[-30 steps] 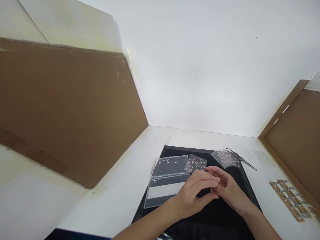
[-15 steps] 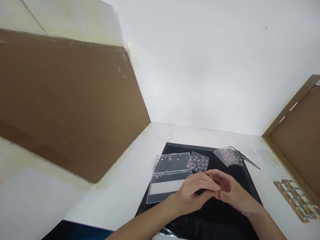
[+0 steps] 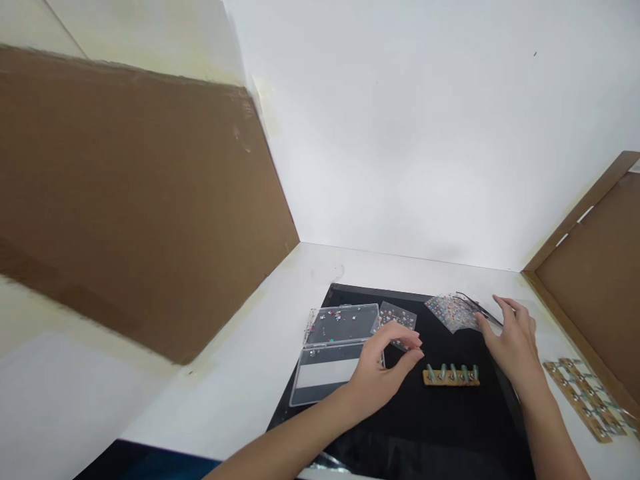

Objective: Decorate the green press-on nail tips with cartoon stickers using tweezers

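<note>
My left hand (image 3: 383, 373) hovers over the black mat, thumb and fingertips brought together in a pinch. Whatever may be between those tips is too small to make out. To its right lies a wooden strip (image 3: 451, 380) bearing several greenish false nails. My right hand (image 3: 515, 340) is spread, thumb and fingers apart, reaching beside the dark tweezers (image 3: 480, 309). These tweezers rest across a clear sheet of tiny coloured decorations (image 3: 450, 313). Left of my left hand, a hinged clear case (image 3: 325, 347) lies opened flat with small gems in its far half.
Another clear decorated sheet (image 3: 400, 315) lies beside the case on the black mat (image 3: 400, 440). At the right, more wooden strips with false nails (image 3: 585, 400) sit on the white table. Cardboard panels stand at left (image 3: 140, 200) and right (image 3: 595, 287).
My hands have parted. The right one has moved right and forward to the tweezers with its fingers opening, and the left has drawn slightly left. The strip of false nails has come into view.
</note>
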`<act>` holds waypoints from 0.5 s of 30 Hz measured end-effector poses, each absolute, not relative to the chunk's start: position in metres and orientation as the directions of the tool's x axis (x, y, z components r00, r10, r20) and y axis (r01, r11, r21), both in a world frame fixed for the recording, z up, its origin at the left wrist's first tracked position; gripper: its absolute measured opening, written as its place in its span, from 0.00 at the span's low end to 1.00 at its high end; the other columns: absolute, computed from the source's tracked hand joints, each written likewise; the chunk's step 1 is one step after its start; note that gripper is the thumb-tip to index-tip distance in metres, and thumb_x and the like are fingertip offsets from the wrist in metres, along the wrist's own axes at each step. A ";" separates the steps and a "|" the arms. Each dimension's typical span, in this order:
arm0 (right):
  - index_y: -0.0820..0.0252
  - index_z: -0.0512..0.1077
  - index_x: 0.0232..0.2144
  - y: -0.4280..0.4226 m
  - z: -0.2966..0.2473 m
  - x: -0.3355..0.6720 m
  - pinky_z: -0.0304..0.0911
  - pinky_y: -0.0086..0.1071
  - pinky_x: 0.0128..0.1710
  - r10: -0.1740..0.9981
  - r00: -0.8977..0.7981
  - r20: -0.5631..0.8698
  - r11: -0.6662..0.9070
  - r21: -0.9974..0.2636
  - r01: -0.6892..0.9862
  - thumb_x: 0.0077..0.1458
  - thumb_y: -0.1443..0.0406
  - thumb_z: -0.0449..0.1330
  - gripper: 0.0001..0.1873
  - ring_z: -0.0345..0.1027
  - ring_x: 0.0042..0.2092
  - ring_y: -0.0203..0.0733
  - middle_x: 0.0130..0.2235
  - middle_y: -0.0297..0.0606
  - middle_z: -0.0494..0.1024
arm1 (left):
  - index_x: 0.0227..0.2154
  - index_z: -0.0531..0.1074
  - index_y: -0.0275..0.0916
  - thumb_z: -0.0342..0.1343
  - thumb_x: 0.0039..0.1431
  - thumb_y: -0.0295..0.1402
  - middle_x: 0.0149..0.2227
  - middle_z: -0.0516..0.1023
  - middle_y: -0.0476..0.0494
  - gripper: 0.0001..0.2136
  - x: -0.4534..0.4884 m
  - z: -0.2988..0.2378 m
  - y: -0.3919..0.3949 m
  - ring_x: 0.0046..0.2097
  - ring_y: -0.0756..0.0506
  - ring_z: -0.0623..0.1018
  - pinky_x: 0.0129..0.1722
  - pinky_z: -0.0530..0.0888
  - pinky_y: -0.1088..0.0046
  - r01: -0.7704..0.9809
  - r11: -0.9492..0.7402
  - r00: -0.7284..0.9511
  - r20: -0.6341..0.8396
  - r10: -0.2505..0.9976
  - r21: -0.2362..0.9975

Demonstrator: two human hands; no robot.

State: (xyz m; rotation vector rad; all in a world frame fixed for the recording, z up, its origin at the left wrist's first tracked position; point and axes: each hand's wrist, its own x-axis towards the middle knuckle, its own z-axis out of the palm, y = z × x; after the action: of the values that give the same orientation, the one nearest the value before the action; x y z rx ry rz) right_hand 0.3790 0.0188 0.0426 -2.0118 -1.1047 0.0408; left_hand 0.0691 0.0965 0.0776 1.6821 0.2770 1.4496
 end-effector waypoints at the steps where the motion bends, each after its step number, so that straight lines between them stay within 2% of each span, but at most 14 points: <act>1: 0.59 0.73 0.66 0.017 0.036 0.388 0.60 0.70 0.69 0.683 0.642 0.348 -0.348 -0.618 0.705 0.64 0.40 0.66 0.39 0.61 0.70 0.70 0.70 0.60 0.67 | 0.44 0.80 0.41 0.66 0.67 0.23 0.36 0.83 0.50 0.07 0.070 0.076 0.097 0.38 0.54 0.83 0.46 0.79 0.84 -0.347 -0.565 0.286 0.658 0.696 0.748; 3: 0.57 0.73 0.64 0.013 0.022 0.400 0.65 0.65 0.68 0.658 0.669 0.347 -0.458 -0.520 0.720 0.67 0.47 0.67 0.32 0.66 0.68 0.62 0.68 0.52 0.70 | 0.44 0.80 0.41 0.66 0.65 0.23 0.34 0.82 0.52 0.08 0.073 0.074 0.100 0.36 0.55 0.82 0.44 0.78 0.85 -0.332 -0.505 0.268 0.593 0.759 0.797; 6: 0.56 0.74 0.62 0.009 0.007 0.411 0.74 0.54 0.62 0.676 0.666 0.314 -0.537 -0.409 0.738 0.71 0.51 0.66 0.24 0.73 0.62 0.51 0.64 0.46 0.75 | 0.44 0.79 0.40 0.66 0.64 0.28 0.32 0.81 0.51 0.06 0.077 0.071 0.105 0.33 0.53 0.81 0.38 0.78 0.83 -0.322 -0.420 0.260 0.506 0.823 0.849; 10: 0.57 0.74 0.61 0.013 -0.002 0.423 0.76 0.51 0.59 0.694 0.662 0.283 -0.565 -0.355 0.745 0.71 0.51 0.66 0.24 0.76 0.58 0.49 0.62 0.46 0.77 | 0.43 0.78 0.38 0.66 0.65 0.36 0.35 0.81 0.45 0.09 0.080 0.066 0.109 0.34 0.50 0.81 0.36 0.80 0.77 -0.303 -0.333 0.269 0.416 0.869 0.893; 15: 0.58 0.74 0.62 0.025 -0.005 0.428 0.77 0.50 0.57 0.723 0.607 0.330 -0.470 -0.409 0.782 0.71 0.51 0.66 0.25 0.76 0.57 0.49 0.61 0.45 0.77 | 0.47 0.75 0.38 0.66 0.65 0.42 0.41 0.81 0.42 0.15 0.081 0.058 0.112 0.35 0.49 0.81 0.38 0.81 0.73 -0.289 -0.271 0.279 0.352 0.893 0.918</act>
State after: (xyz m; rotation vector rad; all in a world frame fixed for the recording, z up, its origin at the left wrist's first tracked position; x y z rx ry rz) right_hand 0.4281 0.0249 -0.0052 -2.3091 -1.1865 -0.1490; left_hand 0.0805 0.1118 0.0582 1.3866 0.6127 1.2856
